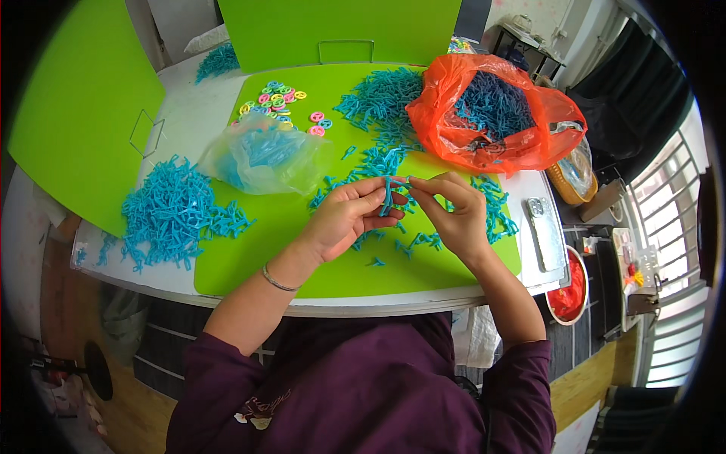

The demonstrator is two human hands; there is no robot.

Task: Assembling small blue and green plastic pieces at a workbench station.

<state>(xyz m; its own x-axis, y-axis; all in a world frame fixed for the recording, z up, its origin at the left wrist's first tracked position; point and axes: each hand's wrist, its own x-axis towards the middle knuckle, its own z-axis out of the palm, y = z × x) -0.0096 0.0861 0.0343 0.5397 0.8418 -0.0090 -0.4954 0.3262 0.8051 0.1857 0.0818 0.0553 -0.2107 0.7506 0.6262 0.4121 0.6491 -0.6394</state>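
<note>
Both hands meet above the green mat, each in a pinch. My left hand (349, 216) grips a small blue plastic piece (388, 198) that hangs upright between thumb and fingers. With thumb and forefinger, my right hand (456, 212) pinches the end of another slim blue piece, which reaches across to the first. How the two join is too small to make out. Under and around the hands lie loose blue plastic pieces (382, 161), scattered over the green mat (325, 276). A silver bangle circles my left wrist.
A heap of blue pieces (168, 212) lies at the left, beside a clear plastic bag (265, 155). Several coloured rings (276, 98) sit behind. At the back right, a red plastic bag (435, 113) holds darker blue pieces. A phone (544, 234) rests by the right edge. Green panels (340, 26) stand behind.
</note>
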